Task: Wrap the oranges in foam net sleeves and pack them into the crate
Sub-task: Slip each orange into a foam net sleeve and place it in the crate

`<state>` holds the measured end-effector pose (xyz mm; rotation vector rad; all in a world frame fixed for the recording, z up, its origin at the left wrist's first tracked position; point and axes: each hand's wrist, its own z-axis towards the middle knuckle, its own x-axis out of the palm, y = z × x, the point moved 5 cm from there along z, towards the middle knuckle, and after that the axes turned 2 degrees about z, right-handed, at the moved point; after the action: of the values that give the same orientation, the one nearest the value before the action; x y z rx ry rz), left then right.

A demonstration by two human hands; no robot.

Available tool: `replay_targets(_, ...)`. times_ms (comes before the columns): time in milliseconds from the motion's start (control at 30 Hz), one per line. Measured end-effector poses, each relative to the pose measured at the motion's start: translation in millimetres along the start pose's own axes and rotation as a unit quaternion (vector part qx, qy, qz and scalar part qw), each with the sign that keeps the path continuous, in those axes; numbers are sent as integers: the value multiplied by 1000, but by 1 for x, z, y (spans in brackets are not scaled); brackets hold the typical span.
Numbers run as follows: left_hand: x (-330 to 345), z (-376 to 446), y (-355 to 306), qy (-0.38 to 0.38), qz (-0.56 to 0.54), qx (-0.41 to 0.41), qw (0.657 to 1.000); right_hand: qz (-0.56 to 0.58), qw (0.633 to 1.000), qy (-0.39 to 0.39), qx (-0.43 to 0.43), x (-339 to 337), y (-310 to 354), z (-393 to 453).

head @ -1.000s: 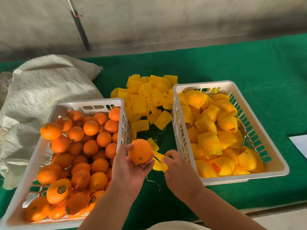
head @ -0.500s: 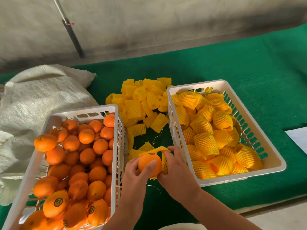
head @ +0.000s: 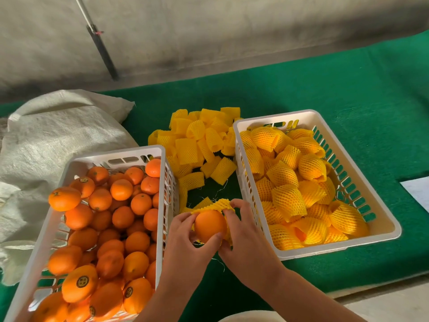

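Between the two crates, my left hand grips a bare orange from the left and below. My right hand pinches a yellow foam net sleeve stretched over the orange's far side and right flank. The white crate on the left holds several bare oranges, some with round stickers. The white crate on the right holds several oranges wrapped in yellow net sleeves. A pile of loose sleeves lies on the green cloth behind my hands.
A white woven sack lies slumped at the left behind the orange crate. A white sheet sits at the right edge. A dark pole leans against the grey wall. The green table cloth ends near me.
The sleeve, held loose beside the orange a second ago, now stretches over it. Both hands have come together around the fruit, and the camera has moved closer.
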<state>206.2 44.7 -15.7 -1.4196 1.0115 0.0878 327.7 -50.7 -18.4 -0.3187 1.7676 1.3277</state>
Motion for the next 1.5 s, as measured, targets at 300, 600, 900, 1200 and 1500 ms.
replay_targets(300, -2, -3, -6, -108, 68, -6, 992, 2, 1000, -7, -24, -1, 17, -8)
replay_targets(600, -13, 6, -12, -141, 113, 2, 984, 13, 999, -7, -48, -3, 32, -5)
replay_targets(900, -16, 9, -2, -148, 129, -19, 980, 34, 997, 18, -73, 1, 38, -9)
replay_targets(1200, -28, 17, 7, -190, 66, 8, 980, 85, 983, 27, -164, -7, 46, -11)
replay_targets(1500, -29, 1, 0, -192, 111, 100, 970, 237, 969, -14, 61, -24, 21, 16)
